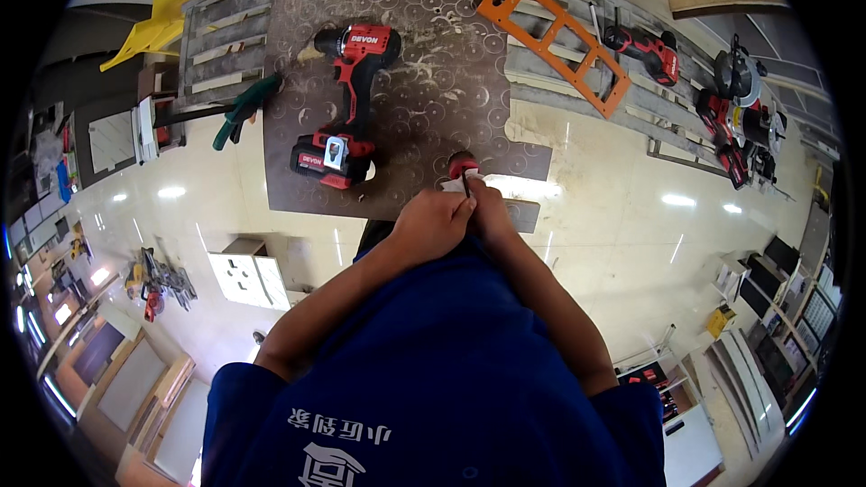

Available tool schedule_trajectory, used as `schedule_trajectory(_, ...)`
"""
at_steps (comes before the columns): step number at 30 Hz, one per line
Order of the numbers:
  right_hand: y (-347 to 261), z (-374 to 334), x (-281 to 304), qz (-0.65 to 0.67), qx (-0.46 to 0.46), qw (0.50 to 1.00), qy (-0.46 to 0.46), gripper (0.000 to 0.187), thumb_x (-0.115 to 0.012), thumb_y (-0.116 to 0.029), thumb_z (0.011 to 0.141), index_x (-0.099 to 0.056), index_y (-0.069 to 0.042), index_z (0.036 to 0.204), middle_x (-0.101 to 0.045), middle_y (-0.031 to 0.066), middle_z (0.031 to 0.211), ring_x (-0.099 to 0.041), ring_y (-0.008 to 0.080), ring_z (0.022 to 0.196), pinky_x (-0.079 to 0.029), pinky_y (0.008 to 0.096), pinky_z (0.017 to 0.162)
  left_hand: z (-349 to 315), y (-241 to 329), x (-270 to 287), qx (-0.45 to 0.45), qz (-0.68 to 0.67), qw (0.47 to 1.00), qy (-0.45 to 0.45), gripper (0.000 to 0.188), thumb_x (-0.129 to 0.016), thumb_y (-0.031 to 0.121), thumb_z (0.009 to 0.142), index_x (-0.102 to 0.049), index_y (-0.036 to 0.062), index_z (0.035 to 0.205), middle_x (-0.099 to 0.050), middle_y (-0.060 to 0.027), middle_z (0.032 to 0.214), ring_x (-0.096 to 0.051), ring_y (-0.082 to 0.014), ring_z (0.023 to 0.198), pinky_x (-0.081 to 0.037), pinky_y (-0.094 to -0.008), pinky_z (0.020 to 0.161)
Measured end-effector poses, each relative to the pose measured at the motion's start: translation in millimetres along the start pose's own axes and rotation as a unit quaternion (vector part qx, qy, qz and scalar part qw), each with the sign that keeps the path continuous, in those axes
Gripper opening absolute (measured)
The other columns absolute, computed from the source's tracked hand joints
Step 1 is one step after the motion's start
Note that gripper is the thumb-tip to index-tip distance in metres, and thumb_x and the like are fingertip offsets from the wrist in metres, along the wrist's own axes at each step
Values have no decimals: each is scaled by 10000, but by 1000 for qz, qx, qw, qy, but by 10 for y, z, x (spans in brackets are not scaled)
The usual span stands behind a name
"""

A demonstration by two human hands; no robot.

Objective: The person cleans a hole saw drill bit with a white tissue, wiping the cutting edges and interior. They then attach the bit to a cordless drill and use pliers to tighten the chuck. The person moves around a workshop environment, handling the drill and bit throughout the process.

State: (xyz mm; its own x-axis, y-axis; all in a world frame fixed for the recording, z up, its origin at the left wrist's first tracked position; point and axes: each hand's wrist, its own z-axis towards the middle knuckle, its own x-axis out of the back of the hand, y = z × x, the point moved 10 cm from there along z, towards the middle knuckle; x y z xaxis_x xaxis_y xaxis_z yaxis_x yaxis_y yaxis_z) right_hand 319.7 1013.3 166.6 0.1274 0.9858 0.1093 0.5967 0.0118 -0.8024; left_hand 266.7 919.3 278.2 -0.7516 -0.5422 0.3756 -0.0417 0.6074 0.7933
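Close together at the near edge of the brown patterned board [419, 104] are my two hands. My left hand [435, 221] is closed in a pinch at a thin dark rod [466, 184]. Beside it my right hand [490, 209] is curled against the same spot; its fingers are partly hidden, and what it grips is unclear. A small crumpled white piece [454, 186] shows at the fingertips. Just beyond lies a small red-and-black object [462, 163], its kind not clear. Left of my hands, a red-and-black cordless drill [356, 104] lies on the board.
An orange slotted template [555, 42] lies across grey slats at the right. Farther right are a red power tool [651, 52] and a circular saw [738, 77]. Green-handled pliers [242, 113] sit at the board's left edge. A yellow chair [167, 18] stands far left.
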Motion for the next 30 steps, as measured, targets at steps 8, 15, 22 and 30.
schedule_trajectory(8,-37,-191,-152,139,-167,973,-75,409,-460,-397,990,-537,-63,767,-496,34,565,-480,145,441,-355,310,414,-71,16,92,-7,-35,999,21,307,-525,216,991,-636,-24,836,-643,-228,769,-644,-399,709,-494,-435,638)
schedule_trajectory(15,18,-176,-161,139,-175,973,-63,430,-423,-395,1019,-517,-59,768,-498,42,575,-476,145,439,-351,311,414,-6,-96,75,-18,-35,999,32,290,-531,203,997,-633,-17,838,-636,-228,773,-643,-397,707,-491,-421,626)
schedule_trajectory(22,-125,-162,-111,55,-126,989,-60,402,-430,-374,1018,-544,-58,798,-506,32,601,-462,123,470,-335,292,432,26,-139,61,-26,-46,998,45,282,-536,206,997,-607,-16,839,-623,-234,775,-626,-414,704,-483,-428,620)
schedule_trajectory(30,-141,-210,-122,134,-177,974,-41,459,-407,-395,1028,-531,-64,735,-498,45,541,-464,152,425,-354,315,413,31,-166,40,-16,-32,998,43,296,-519,234,992,-594,4,822,-636,-223,794,-619,-439,742,-484,-486,648)
